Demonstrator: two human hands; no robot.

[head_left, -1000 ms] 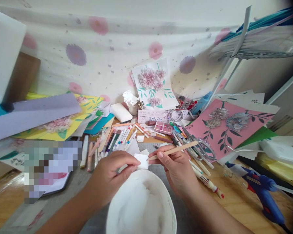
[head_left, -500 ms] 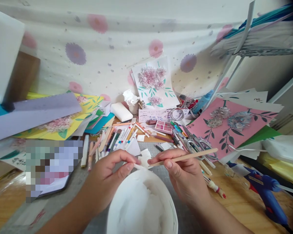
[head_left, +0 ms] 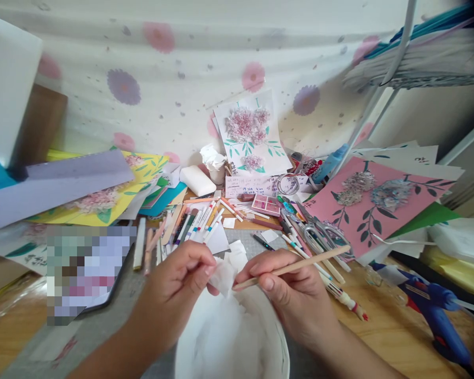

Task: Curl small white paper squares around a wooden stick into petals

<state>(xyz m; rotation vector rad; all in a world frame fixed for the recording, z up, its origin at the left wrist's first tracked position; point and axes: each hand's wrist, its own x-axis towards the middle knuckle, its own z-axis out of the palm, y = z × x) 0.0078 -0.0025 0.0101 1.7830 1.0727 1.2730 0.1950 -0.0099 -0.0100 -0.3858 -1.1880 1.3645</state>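
The left hand [head_left: 174,292] pinches a piece of white paper [head_left: 223,279] between thumb and forefinger. The right hand [head_left: 292,295] grips a wooden stick [head_left: 319,258] like a pen, its tip at the paper's lower right edge; whether it touches is too fine to tell.

A second ago the paper lay flat to view at the far rim of the white bowl [head_left: 286,347]; half a second later it was turned nearly edge-on. Now it hangs, bent and coming to a point at the bottom, over the bowl's opening, and the stick's tip has dropped with it. That seems to bring the paper to where the stick can work its lower end.

The bowl has barely shifted. Beyond it, loose scraps [head_left: 237,253] lie on the grey mat [head_left: 89,331], near the markers [head_left: 199,223].
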